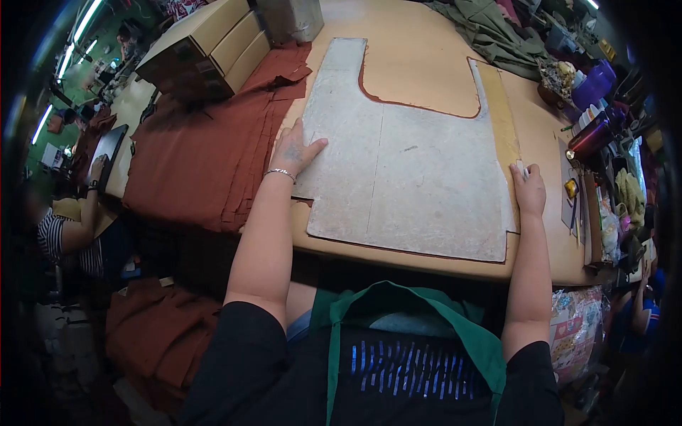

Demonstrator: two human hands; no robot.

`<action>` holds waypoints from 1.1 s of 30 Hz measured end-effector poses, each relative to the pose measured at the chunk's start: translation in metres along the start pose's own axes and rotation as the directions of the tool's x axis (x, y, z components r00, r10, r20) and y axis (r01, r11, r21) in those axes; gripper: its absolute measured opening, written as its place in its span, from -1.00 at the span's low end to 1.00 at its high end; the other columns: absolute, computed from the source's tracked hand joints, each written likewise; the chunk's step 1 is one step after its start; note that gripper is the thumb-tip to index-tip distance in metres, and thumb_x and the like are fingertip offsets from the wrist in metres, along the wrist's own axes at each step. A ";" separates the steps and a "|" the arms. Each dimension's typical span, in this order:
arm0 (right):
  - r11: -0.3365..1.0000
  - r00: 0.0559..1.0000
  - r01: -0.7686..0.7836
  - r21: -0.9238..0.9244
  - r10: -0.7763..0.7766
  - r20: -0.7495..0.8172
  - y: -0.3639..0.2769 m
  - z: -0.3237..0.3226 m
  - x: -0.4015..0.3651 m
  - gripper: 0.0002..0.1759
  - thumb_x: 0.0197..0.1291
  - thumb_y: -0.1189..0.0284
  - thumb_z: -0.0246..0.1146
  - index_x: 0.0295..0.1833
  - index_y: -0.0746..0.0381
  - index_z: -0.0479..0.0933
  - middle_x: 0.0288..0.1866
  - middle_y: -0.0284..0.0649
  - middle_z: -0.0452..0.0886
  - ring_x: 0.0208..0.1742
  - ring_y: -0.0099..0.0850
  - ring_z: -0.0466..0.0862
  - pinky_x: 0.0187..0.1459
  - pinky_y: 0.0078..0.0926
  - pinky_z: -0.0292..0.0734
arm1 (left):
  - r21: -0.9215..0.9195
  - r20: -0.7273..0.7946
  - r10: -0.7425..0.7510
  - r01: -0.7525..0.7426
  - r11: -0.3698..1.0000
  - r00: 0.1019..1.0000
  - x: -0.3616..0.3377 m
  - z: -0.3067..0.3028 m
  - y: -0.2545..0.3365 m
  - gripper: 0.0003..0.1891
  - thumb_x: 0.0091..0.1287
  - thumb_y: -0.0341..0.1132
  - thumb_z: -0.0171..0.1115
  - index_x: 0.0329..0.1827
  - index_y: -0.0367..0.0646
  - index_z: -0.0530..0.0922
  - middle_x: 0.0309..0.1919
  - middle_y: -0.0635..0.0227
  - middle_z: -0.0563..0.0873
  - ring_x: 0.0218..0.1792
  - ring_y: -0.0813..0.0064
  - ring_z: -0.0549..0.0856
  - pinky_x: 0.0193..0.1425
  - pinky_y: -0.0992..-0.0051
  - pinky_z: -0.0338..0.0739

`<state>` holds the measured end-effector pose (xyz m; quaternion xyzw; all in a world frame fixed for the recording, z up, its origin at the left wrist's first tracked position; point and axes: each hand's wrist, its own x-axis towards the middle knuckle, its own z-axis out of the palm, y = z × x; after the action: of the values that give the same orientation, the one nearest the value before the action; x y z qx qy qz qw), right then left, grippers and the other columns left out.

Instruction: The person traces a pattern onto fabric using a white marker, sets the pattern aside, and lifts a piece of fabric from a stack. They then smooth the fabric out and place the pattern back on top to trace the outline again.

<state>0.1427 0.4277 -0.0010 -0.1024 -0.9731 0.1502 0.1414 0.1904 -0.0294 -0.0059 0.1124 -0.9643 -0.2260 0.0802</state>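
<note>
Our right hand [531, 193] closes narrowly around a small pale piece [522, 170], nearest the yellowish strip [500, 106], which runs near to far. Left of it lies the scuffed grey board [433, 177], flat, its notch facing far, rust cloth rimming its curve. Our left hand [294, 150], thumb spread wide, rests on its left edge.

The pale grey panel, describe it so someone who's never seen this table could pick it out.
On the big tan table, look just right of the stack of rust-red cloth. The flat grey panel lies there under the person's left hand, set apart by the deep rounded cutout in its far edge.
</note>
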 end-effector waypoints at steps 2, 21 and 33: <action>1.000 1.000 0.014 -0.003 -0.014 0.006 0.002 0.001 0.001 -0.45 0.04 -0.02 0.13 -0.19 0.31 0.37 -0.26 0.07 0.53 -0.18 -0.03 0.53 -0.16 -0.21 0.41 | 0.012 0.037 -0.014 0.014 1.000 0.999 0.001 -0.002 0.000 -0.13 -0.02 0.05 0.26 0.23 -0.37 0.14 0.02 -0.21 0.38 0.10 0.02 0.38 0.17 0.34 0.27; 0.984 0.979 0.106 0.146 -0.129 0.156 0.020 -0.012 0.007 -0.61 0.01 0.17 0.18 -0.19 0.26 0.39 -0.26 0.06 0.55 -0.16 -0.08 0.54 -0.14 -0.25 0.40 | 0.121 -0.024 0.182 -0.178 0.977 0.983 0.012 0.000 -0.004 -0.41 -0.03 0.04 0.28 -0.13 -0.33 0.45 -0.27 -0.16 0.55 -0.14 -0.03 0.51 -0.02 0.25 0.39; 0.960 0.938 0.086 0.265 -0.168 0.303 0.029 -0.021 0.007 -0.46 -0.06 0.17 0.29 -0.01 0.26 0.39 -0.19 0.00 0.55 -0.18 -0.23 0.56 -0.15 -0.40 0.43 | 0.073 0.034 0.101 -0.103 0.992 0.994 0.016 0.001 -0.019 -0.24 0.05 0.17 0.13 0.17 -0.26 0.30 -0.17 -0.18 0.49 -0.05 -0.02 0.44 0.06 0.25 0.32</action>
<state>0.1475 0.4624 0.0106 0.0057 -0.9612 0.2756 0.0014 0.1781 -0.0494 -0.0133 0.0623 -0.9776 -0.1873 0.0726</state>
